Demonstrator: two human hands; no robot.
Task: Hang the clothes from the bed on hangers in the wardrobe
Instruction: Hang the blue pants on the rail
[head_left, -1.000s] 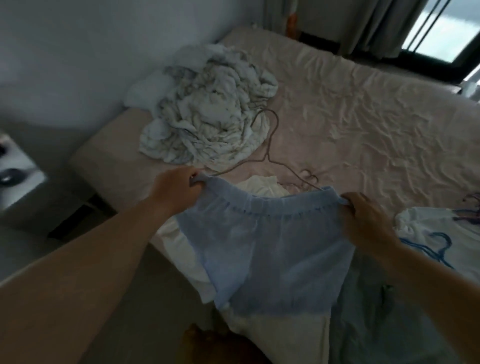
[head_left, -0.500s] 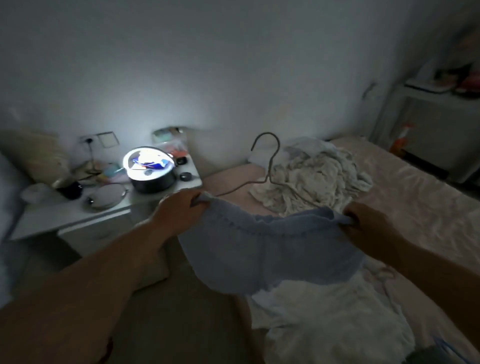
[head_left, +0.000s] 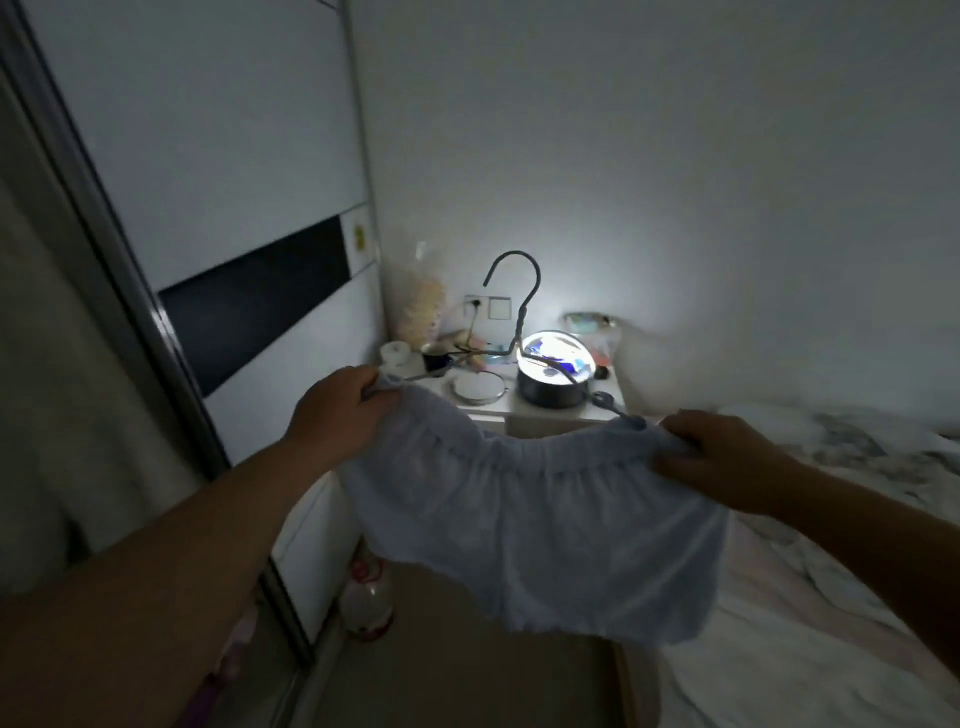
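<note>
Your left hand (head_left: 337, 410) and right hand (head_left: 727, 457) are each pinching a waistband corner of the pale blue shorts (head_left: 530, 525) on the wire hanger (head_left: 519, 312).

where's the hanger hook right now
In the head view the hanger hook stands upright at centre, above the light blue shorts held between the left hand and right hand, in front of the lit nightstand.
</note>
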